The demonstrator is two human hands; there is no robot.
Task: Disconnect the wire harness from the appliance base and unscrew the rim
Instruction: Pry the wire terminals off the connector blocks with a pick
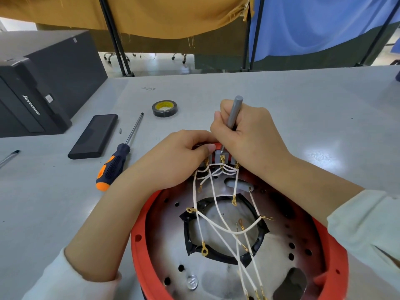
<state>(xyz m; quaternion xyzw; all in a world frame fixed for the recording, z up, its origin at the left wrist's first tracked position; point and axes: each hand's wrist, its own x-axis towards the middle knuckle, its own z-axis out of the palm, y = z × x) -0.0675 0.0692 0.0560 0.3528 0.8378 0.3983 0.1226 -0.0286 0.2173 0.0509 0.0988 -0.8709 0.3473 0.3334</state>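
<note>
The appliance base (216, 267) sits at the near edge of the counter (281, 100), its red rim (140, 245) partly cut off by the bottom of the view. Bare counter extends far and right of the base. To the left lie an orange-and-black screwdriver (118, 158), a flat black case (94, 136) and a roll of black tape (165, 108); a black computer case (41, 83) occupies the far-left corner.

The wire harness (218, 215), white leads with brass ring terminals, fans from a grey terminal block (223, 158) at the far side of the rim toward the near side.

The left hand (175, 161) grips the rim beside the block, fingers (205, 148) curled over the edge. The right hand (246, 135) holds a slim grey tool (234, 111) upright, fingers closed around it, tip at a terminal on the block.
</note>
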